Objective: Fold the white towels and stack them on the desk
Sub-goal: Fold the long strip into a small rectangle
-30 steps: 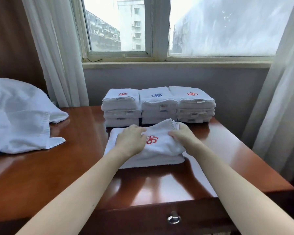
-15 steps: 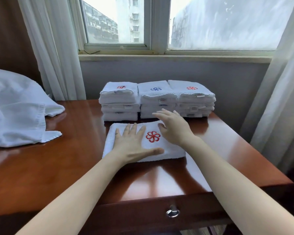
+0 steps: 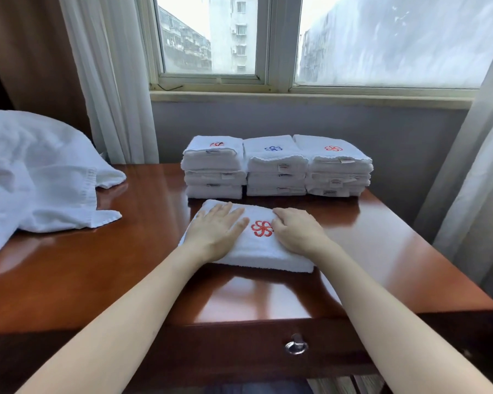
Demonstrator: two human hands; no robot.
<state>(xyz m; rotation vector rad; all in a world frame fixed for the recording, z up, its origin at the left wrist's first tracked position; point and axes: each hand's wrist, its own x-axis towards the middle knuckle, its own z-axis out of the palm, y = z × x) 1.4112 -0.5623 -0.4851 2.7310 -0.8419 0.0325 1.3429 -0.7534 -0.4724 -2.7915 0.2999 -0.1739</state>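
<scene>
Desk (image 3: 125,265) | folded towel (image 3: 256,251), red flower emblem (image 3: 262,228) | left hand (image 3: 217,231), right hand (image 3: 296,233) press it, fingers extended | tags (image 3: 283,167) unreadable

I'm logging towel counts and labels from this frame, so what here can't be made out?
Head view:
1. Label text on the stacked towels: too small and blurred to read.
2. The unfolded pile: bunched and cut off by the left edge, so it cannot be counted.
3. The folded towel in front: the left hand and right hand cover much of its top.
4. The right hand again: its fingers curl down, so pressing or pinching cannot be told.
</scene>
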